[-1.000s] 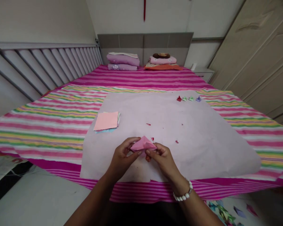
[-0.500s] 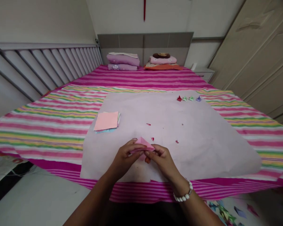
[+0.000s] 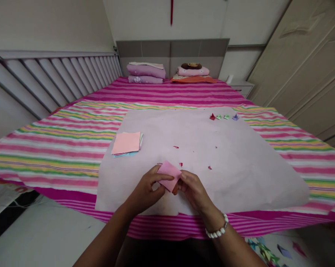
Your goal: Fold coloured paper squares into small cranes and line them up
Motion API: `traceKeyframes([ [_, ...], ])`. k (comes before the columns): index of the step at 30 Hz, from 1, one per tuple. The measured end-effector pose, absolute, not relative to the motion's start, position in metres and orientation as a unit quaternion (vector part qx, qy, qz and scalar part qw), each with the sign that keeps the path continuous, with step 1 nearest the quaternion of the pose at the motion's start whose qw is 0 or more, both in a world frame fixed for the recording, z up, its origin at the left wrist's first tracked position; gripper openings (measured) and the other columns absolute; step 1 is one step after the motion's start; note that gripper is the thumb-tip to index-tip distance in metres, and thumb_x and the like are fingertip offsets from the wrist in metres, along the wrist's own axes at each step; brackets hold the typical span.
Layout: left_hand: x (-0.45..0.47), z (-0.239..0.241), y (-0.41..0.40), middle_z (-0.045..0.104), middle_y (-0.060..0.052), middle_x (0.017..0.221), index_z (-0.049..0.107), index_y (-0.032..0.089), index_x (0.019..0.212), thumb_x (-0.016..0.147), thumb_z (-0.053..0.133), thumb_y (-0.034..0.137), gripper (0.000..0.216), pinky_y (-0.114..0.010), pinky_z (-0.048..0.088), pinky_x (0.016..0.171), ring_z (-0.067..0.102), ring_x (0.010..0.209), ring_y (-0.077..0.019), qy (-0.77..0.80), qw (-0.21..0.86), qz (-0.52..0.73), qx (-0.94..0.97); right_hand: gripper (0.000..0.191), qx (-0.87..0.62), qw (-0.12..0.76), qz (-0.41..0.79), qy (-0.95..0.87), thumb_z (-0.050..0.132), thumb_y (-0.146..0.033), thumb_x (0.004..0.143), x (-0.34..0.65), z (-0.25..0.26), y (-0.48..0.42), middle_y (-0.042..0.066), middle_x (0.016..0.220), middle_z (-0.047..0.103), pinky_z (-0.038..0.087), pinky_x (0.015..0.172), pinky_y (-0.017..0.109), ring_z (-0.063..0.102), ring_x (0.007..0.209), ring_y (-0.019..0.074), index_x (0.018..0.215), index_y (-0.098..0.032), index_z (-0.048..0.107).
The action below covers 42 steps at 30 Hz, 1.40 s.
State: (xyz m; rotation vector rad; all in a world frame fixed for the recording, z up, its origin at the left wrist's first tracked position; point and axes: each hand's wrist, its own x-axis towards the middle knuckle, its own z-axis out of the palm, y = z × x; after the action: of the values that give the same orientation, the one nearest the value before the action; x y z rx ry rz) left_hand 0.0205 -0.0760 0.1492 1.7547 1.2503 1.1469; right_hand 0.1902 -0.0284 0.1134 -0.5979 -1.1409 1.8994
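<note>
Between my hands is a pink folded origami paper (image 3: 167,171), now lying as a flat diamond shape above the pale sheet. My left hand (image 3: 148,187) grips its left side, with the index finger stretched across the front of the paper. At the right corner, my right hand (image 3: 191,187) pinches the paper; some of its fingers are hidden behind it. A small orange-brown thing (image 3: 175,190) shows just below the paper, by my right fingers; its kind is unclear. A white bead bracelet (image 3: 217,230) circles my right wrist.
A stack of square coloured paper (image 3: 126,143) lies to the left on the pale sheet (image 3: 253,178). Several small folded paper figures (image 3: 226,116) stand in a row at the back right. Red scraps (image 3: 181,164) are scattered mid-sheet. More folded papers (image 3: 267,254) lie at the lower right.
The pink paper has gone from a partly opened, pointed fold to a flat diamond facing me. My left index finger has moved onto its front, and my right thumb has shifted.
</note>
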Motion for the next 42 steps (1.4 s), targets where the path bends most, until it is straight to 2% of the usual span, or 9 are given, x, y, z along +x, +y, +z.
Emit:
traceKeyframes([
  [3, 0.022, 0.151, -0.077, 0.063, -0.004, 0.092, 0.072, 0.023, 0.104, 0.073, 0.065, 0.016, 0.032, -0.04, 0.047, 0.092, 0.059, 0.091, -0.0204, 0.498, 0.351, 0.411, 0.678, 0.023, -0.278, 0.414, 0.714, -0.491, 0.071, -0.038, 0.079, 0.19, 0.11, -0.027, -0.001, 0.054, 0.064, 0.042, 0.057, 0.024, 0.057, 0.051, 0.0118, 0.072, -0.016, 0.067],
  [9, 0.031, 0.138, -0.072, 0.07, -0.004, 0.082, 0.073, 0.019, 0.081, 0.076, 0.069, 0.029, 0.012, -0.03, 0.051, 0.075, 0.063, 0.08, -0.018, 0.547, 0.376, 0.516, 0.542, 0.024, -0.318, 0.422, 0.674, -0.516, 0.072, -0.04, 0.077, 0.188, 0.111, -0.026, -0.002, 0.051, 0.063, 0.04, 0.053, 0.023, 0.055, 0.048, 0.0113, 0.071, -0.017, 0.065],
  [15, 0.032, 0.135, -0.07, 0.075, -0.003, 0.08, 0.074, 0.019, 0.078, 0.07, 0.074, 0.027, 0.011, -0.028, 0.052, 0.074, 0.068, 0.081, -0.0193, 0.565, 0.386, 0.529, 0.502, 0.025, -0.354, 0.431, 0.655, -0.51, 0.079, -0.037, 0.067, 0.186, 0.111, -0.028, -0.004, 0.048, 0.056, 0.034, 0.046, 0.021, 0.046, 0.044, 0.0092, 0.071, -0.017, 0.066],
  [19, 0.028, 0.136, -0.07, 0.076, -0.004, 0.09, 0.076, 0.021, 0.088, 0.076, 0.067, 0.027, 0.015, -0.029, 0.052, 0.077, 0.068, 0.087, -0.0195, 0.568, 0.389, 0.521, 0.505, 0.019, -0.348, 0.464, 0.648, -0.493, 0.074, -0.034, 0.074, 0.187, 0.111, -0.028, -0.005, 0.052, 0.055, 0.036, 0.05, 0.021, 0.046, 0.048, 0.0084, 0.072, -0.017, 0.067],
  [22, 0.026, 0.137, -0.07, 0.076, -0.004, 0.09, 0.075, 0.021, 0.089, 0.073, 0.07, 0.027, 0.017, -0.027, 0.052, 0.074, 0.067, 0.084, -0.0183, 0.559, 0.397, 0.528, 0.501, 0.017, -0.343, 0.477, 0.648, -0.484, 0.073, -0.033, 0.076, 0.187, 0.111, -0.027, -0.004, 0.054, 0.057, 0.038, 0.053, 0.021, 0.048, 0.051, 0.0086, 0.072, -0.017, 0.067],
  [28, 0.023, 0.136, -0.072, 0.075, -0.004, 0.082, 0.075, 0.02, 0.087, 0.068, 0.077, 0.03, 0.021, -0.026, 0.05, 0.066, 0.064, 0.073, -0.0166, 0.588, 0.361, 0.503, 0.521, 0.023, -0.346, 0.512, 0.635, -0.463, 0.08, -0.029, 0.067, 0.187, 0.111, -0.026, -0.008, 0.049, 0.051, 0.033, 0.044, 0.02, 0.041, 0.042, 0.0066, 0.076, -0.019, 0.061],
  [33, 0.02, 0.143, -0.073, 0.074, -0.004, 0.09, 0.076, 0.023, 0.095, 0.069, 0.077, 0.03, 0.026, -0.029, 0.05, 0.075, 0.063, 0.081, -0.0179, 0.603, 0.307, 0.477, 0.561, 0.039, -0.337, 0.534, 0.585, -0.509, 0.076, -0.025, 0.07, 0.191, 0.116, -0.028, -0.004, 0.071, 0.062, 0.036, 0.045, 0.022, 0.046, 0.048, 0.0077, 0.107, -0.024, 0.063],
  [38, 0.018, 0.145, -0.073, 0.069, -0.002, 0.083, 0.074, 0.024, 0.099, 0.072, 0.075, 0.024, 0.027, -0.028, 0.05, 0.073, 0.061, 0.077, -0.0161, 0.57, 0.274, 0.468, 0.617, 0.014, -0.323, 0.519, 0.479, -0.629, 0.072, -0.019, 0.075, 0.197, 0.12, -0.028, 0.002, 0.082, 0.065, 0.042, 0.054, 0.026, 0.052, 0.06, 0.0113, 0.088, -0.023, 0.074],
  [42, 0.018, 0.141, -0.072, 0.059, 0.0, 0.073, 0.076, 0.025, 0.092, 0.076, 0.071, 0.021, 0.018, -0.026, 0.048, 0.063, 0.057, 0.068, -0.0134, 0.546, 0.254, 0.497, 0.625, 0.02, -0.316, 0.509, 0.444, -0.666, 0.07, -0.017, 0.077, 0.196, 0.122, -0.028, 0.002, 0.081, 0.063, 0.044, 0.054, 0.026, 0.051, 0.061, 0.0122, 0.096, -0.024, 0.073],
])
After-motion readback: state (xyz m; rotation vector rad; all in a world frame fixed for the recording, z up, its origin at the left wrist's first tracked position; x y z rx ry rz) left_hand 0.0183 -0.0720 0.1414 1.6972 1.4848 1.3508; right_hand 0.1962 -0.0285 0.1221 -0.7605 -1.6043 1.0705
